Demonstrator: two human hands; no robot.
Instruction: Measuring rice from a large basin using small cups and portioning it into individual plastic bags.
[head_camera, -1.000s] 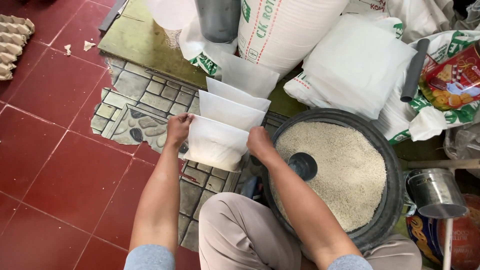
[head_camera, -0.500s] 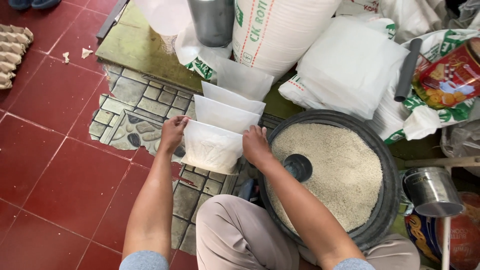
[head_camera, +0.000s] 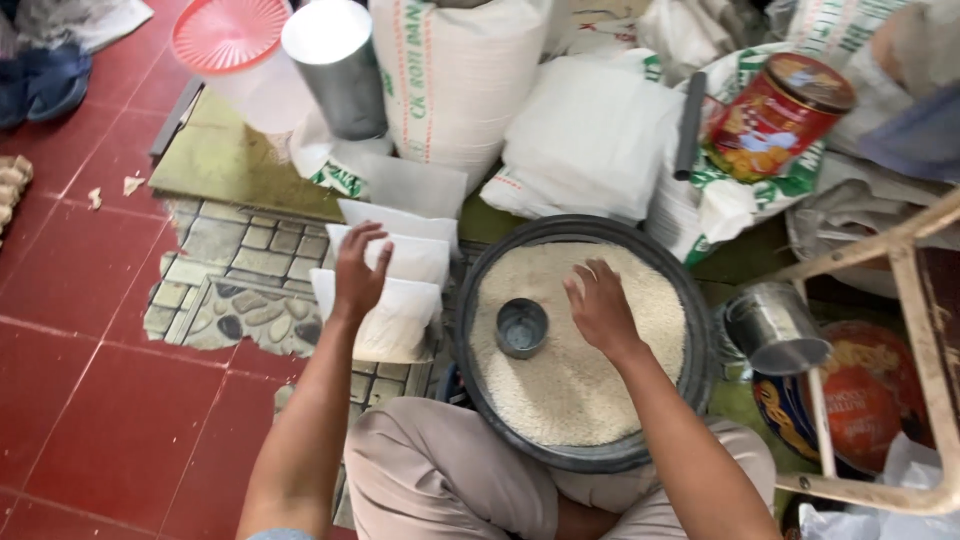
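Note:
My left hand (head_camera: 358, 272) rests flat on the nearest of three filled clear plastic rice bags (head_camera: 385, 320), which lie stacked in a row on the floor. My right hand (head_camera: 600, 305) hovers with spread fingers over the white rice in a round dark basin (head_camera: 690, 350) on my lap. A small metal cup (head_camera: 521, 327) sits in the rice, just left of that hand. Neither hand holds anything.
Large white sacks (head_camera: 455, 75) lean at the back, with a metal cylinder (head_camera: 335, 65) and a red-lidded plastic tub (head_camera: 230, 40). A red tin (head_camera: 775, 115) lies on the sacks at right. A metal can (head_camera: 775, 325) and a wooden frame (head_camera: 900, 280) stand at right.
Both hands let go of the filled bag they held. The right hand moved over the rice basin; the left stays on the bag. The view has tilted up toward the sacks.

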